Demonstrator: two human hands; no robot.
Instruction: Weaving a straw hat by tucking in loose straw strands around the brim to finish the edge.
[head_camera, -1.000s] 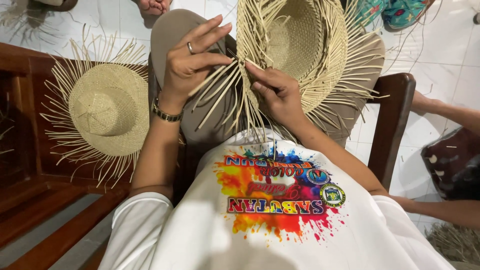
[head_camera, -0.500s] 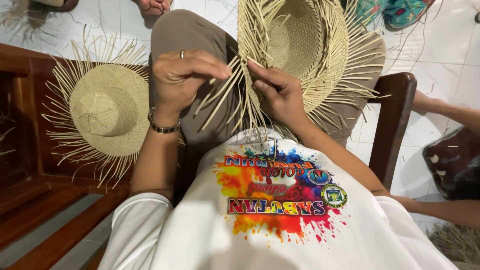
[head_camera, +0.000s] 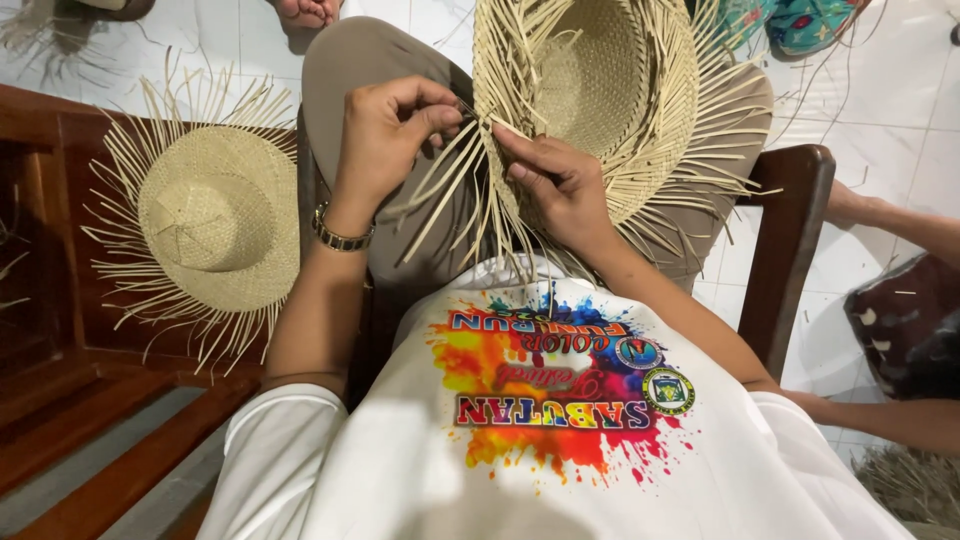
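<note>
- Since the earlier frame the left hand (head_camera: 385, 135) has curled tighter: its fingers, spread flat a second ago, are now bunched, with thumb and forefinger pinched together on a loose strand (head_camera: 450, 165) at the hat's brim.
- The right hand (head_camera: 555, 180) has hardly shifted; it stays at the brim edge, fingertips pressed down on the woven rim just beside the left hand's pinch, closed on a few strands.
- The hat (head_camera: 600, 90) sits on the person's lap, on the right thigh, crown hollow facing up toward the camera, so it lies upside down.
- Its unwoven strands fan outward all round the brim; those under the hands run long-ways down toward the person's body, slightly slanted to the left.
- The pinched strand runs on a slant from the fingertips down and left across the trouser leg (head_camera: 350, 60).
- A second hat (head_camera: 215, 215) lies crown up on the wooden bench (head_camera: 60, 400) to the left, well apart from the hands, its fringe spread flat.
- A bracelet (head_camera: 340, 235) circles the left wrist.
- Another person's arm (head_camera: 890, 225) shows at the right edge, beyond the chair arm (head_camera: 790, 240).
</note>
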